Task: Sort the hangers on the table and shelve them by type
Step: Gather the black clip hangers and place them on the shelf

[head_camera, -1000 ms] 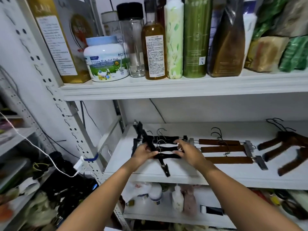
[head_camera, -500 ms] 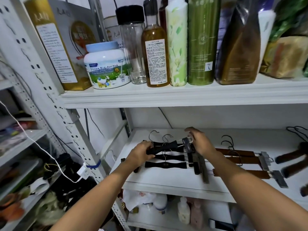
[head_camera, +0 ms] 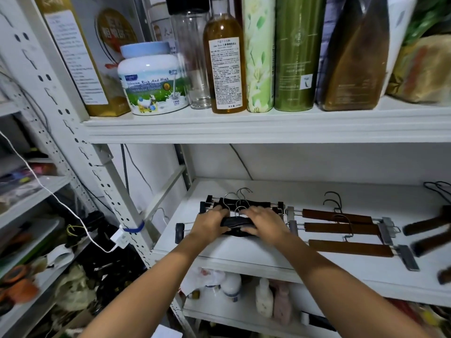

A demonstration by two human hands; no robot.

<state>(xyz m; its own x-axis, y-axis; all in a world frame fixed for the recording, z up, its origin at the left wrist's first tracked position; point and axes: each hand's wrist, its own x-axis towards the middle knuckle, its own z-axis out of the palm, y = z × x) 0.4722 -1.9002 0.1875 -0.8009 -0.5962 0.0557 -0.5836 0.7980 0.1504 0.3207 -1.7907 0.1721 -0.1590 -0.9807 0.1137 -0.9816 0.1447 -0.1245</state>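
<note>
White shelf (head_camera: 239, 253), black hangers (head_camera: 256, 204) now squared — left hand (head_camera: 211, 224), right hand (head_camera: 267, 223) drawn together, gripping front hanger (head_camera: 234, 222)

White tub (head_camera: 151, 79), clear jar (head_camera: 192, 57), amber bottle (head_camera: 225, 69) stand abreast.

Black clip hangers (head_camera: 244, 204): small bunch, flat on white middle shelf (head_camera: 244, 257), left part. Silver hooks overlapping, pointing to shelf back. Black clips on thin metal rods at both ends. Rear ones close together, touching. Front one nearer shelf edge, held at mid-bar by left hand (head_camera: 210, 223) and right hand (head_camera: 266, 223); its left clip sticking out near shelf's left end.

Brown wooden clip hangers (head_camera: 341, 228): three, just right of black bunch. Flat, parallel, staggered front to back. Dark hooks, grey metal clips at ends.

Dark brown wooden hangers (head_camera: 424, 225): far right, angled, cut off by frame; count unclear.
</note>
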